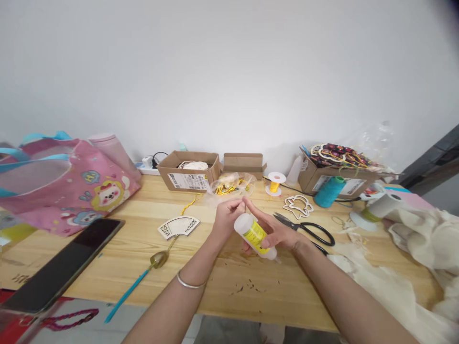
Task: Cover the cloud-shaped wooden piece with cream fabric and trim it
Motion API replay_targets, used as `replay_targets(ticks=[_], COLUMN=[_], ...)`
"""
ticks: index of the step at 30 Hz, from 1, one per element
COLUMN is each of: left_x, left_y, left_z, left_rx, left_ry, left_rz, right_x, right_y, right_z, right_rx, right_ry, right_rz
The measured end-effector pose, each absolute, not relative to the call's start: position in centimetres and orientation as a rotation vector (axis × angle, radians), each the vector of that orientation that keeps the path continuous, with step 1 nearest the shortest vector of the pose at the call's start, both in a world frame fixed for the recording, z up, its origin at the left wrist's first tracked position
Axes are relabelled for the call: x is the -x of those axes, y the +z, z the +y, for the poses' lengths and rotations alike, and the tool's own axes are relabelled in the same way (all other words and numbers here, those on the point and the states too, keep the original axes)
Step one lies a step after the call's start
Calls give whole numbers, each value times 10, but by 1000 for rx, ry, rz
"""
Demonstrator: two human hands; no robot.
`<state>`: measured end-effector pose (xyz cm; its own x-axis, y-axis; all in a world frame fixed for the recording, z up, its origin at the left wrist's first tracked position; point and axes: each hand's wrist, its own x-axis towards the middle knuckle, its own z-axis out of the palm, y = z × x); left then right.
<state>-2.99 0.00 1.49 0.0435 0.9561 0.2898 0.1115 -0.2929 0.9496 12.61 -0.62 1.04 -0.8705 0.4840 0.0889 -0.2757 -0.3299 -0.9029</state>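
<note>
My right hand (276, 227) is wrapped round a white glue bottle (255, 235) with a yellow label, tilted with its nozzle toward the lower right. Its index finger reaches up to meet the fingertips of my left hand (228, 217). The left fingers are pinched together; whatever is between them is too small or hidden to name. Left of my hands lies a fan-shaped wooden pendant (179, 227) with a yellow cord, a gold bead (158, 259) and a blue tassel (127, 295) hanging past the table's front edge. Black-handled scissors (304, 229) rest beside my right hand.
Behind my hands are a plastic bag of yellow cords (233, 186), a cardboard box (188, 174) and a yellow thread spool (275, 185). A teal thread cone (330, 192) and cream cloth (423, 248) occupy the right; a phone (64, 265) and pink bag (86, 191) the left.
</note>
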Motion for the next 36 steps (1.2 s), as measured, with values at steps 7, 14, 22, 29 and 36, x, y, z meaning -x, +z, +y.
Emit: replay_targets(ticks=[7, 14, 22, 29, 36], left_x=[29, 30, 29, 29, 30], left_y=[17, 15, 9, 8, 10], left_z=[-2, -1, 1, 0, 1], left_rx=[-1534, -1502, -1503, -1557, -1732], left_ry=[1346, 1309, 1279, 1282, 1239], left_rz=[1099, 1114, 1147, 1205, 1322], right_x=[-127, -127, -128, -130, -132], right_y=[12, 10, 8, 10, 9], right_z=[-4, -5, -4, -4, -4], right_rx=[201, 236, 274, 257, 325], right_ry=[2245, 2236, 2223, 2259, 2229], right_rz=[-1425, -1423, -1490, -1391, -1491])
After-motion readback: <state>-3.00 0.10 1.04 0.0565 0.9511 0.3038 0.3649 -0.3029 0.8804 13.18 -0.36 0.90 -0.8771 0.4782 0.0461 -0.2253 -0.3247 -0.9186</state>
